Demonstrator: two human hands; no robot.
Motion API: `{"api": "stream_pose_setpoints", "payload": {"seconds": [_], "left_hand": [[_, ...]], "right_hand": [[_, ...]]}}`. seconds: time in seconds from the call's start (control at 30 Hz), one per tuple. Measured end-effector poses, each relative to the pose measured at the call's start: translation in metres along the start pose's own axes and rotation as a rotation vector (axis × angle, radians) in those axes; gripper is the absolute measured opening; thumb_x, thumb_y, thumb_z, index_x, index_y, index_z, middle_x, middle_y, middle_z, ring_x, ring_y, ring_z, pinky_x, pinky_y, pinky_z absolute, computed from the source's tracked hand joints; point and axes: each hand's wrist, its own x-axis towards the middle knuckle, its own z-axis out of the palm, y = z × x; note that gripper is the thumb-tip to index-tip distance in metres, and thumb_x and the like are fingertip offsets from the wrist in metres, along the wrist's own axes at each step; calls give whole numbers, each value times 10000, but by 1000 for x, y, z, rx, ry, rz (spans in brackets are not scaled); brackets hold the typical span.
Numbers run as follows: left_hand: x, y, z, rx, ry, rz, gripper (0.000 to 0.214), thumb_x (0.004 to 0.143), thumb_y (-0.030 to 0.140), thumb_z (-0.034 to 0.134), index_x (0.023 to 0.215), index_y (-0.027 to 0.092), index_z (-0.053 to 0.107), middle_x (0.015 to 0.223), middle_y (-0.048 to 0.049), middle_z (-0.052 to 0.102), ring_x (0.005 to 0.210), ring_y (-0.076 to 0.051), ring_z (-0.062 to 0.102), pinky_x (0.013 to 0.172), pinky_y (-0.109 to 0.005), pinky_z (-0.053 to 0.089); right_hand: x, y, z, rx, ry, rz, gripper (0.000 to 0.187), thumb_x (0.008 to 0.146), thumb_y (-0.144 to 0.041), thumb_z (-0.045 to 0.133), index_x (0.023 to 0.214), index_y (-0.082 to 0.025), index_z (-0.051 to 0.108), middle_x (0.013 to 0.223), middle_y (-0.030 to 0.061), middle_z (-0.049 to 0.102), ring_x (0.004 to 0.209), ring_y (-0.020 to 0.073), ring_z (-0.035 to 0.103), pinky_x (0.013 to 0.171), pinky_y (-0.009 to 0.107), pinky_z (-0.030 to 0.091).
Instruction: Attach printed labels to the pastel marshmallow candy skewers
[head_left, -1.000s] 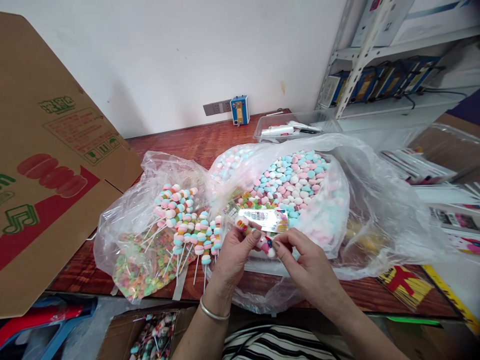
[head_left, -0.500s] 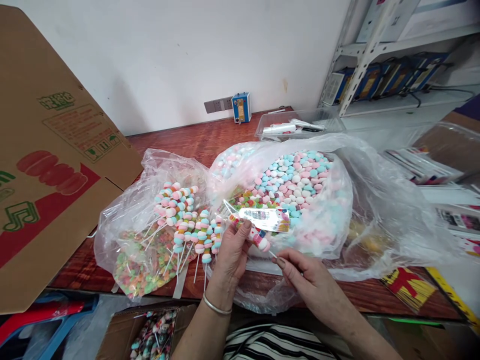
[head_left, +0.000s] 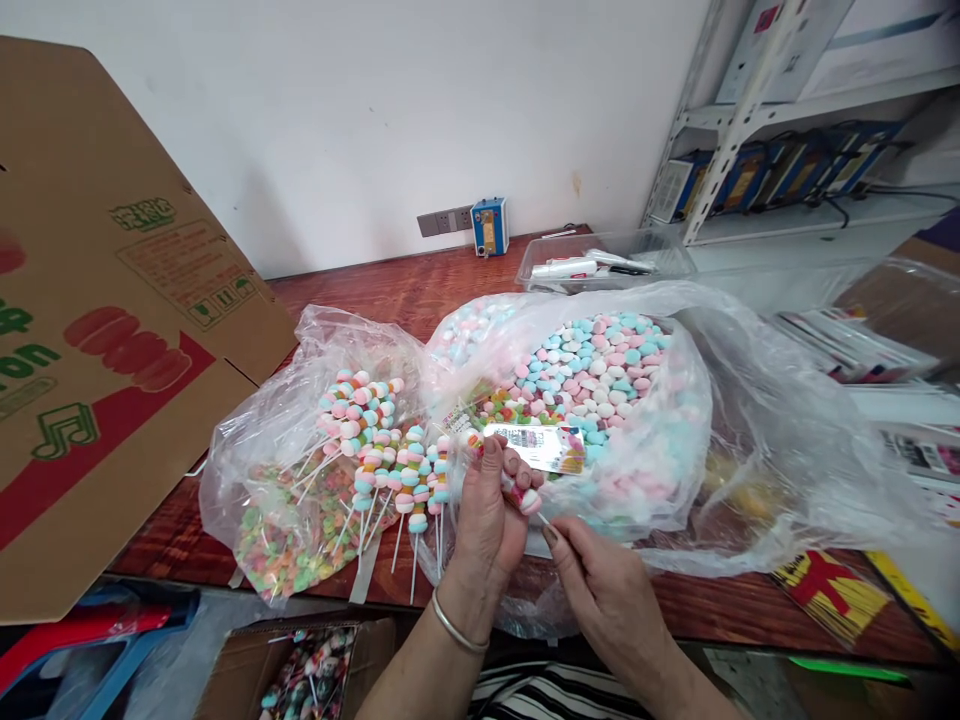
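Observation:
My left hand is closed around a candy skewer in a printed wrapper; its pink-and-white end sticks out below the fingers. A white printed label lies flat just beyond those fingers, perhaps part of the wrapper. My right hand pinches the skewer's thin white stick between thumb and forefinger. Left of my hands, several finished marshmallow skewers in pink, blue and white rest with their sticks toward me. Behind my hands, an open plastic bag holds loose pastel marshmallows and gummy candies.
A clear bag of sugared gummies lies under the skewers. A large cardboard box stands at left. A clear bin and blue device sit at the wall. Below the table edge, a carton contains wrapped candies. Shelving rises at right.
My left fingers have curled further over the wrapped skewer, covering more of it. My right hand keeps its pinch on the stick. The whole view has shifted slightly right and down.

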Motion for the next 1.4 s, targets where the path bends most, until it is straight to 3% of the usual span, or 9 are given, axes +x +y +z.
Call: {"api": "stream_pose_setpoints", "payload": {"seconds": [0.17,0.37,0.47,0.57,0.7,0.9,1.03,1.2,1.4], "left_hand": [[-3,-1,0,11,-38,-26,318,786,428,732,922,178,590,660,56,482,571,-60,492,584,-188,469],[-1,5,0,54,-20,5,254,819,386,708,915,176,603,669,47,531,614,-81,558,719,-258,524],[0,6,4,56,24,23,245,803,365,728,861,167,597,645,52,535,591,-78,556,773,-295,534],[1,5,7,31,77,-6,267,767,356,763,827,167,585,655,53,541,596,-74,558,785,-298,534],[-1,-1,10,7,117,-34,284,772,375,755,794,170,559,639,57,518,564,-65,532,723,-266,528],[-6,-4,3,156,9,-11,349,810,456,693,1001,184,587,845,-13,623,720,-111,609,715,-255,510],[-10,-1,-14,514,41,194,393,793,339,732,1136,248,564,1091,-41,631,944,-148,616,844,-281,483],[-19,8,-25,1132,-46,587,61,809,236,694,869,232,703,928,-57,664,927,-203,594,900,-330,437],[-20,14,-18,1211,-148,617,159,774,208,712,906,282,762,904,-76,708,902,-251,607,860,-354,448]], "right_hand": [[7,-2,0,637,-154,482,338,934,-500,491,786,-209,577,482,-73,389,431,109,351,433,231,276],[10,-7,-2,1117,-287,710,343,887,-526,551,803,-193,568,454,-123,334,369,54,219,455,216,360],[8,-5,-2,835,-225,581,331,890,-500,554,755,-199,541,506,-80,431,401,77,345,412,201,293],[7,1,1,300,-33,210,254,947,-361,492,780,-198,590,625,-3,578,554,147,532,523,256,396],[6,7,7,-213,165,-239,172,939,-170,498,845,-180,641,606,16,619,550,167,555,620,311,410],[6,5,4,62,102,42,170,977,-244,457,900,-205,603,714,8,657,608,154,608,573,248,446],[10,10,-2,48,142,119,158,966,-285,478,908,-211,605,719,0,666,604,155,612,568,244,439],[12,13,-3,-102,174,45,175,978,-270,460,905,-200,603,725,12,680,628,165,628,586,254,427],[13,9,-1,-449,233,-208,230,976,-200,460,812,-180,621,596,17,625,548,171,553,592,292,364]]}}
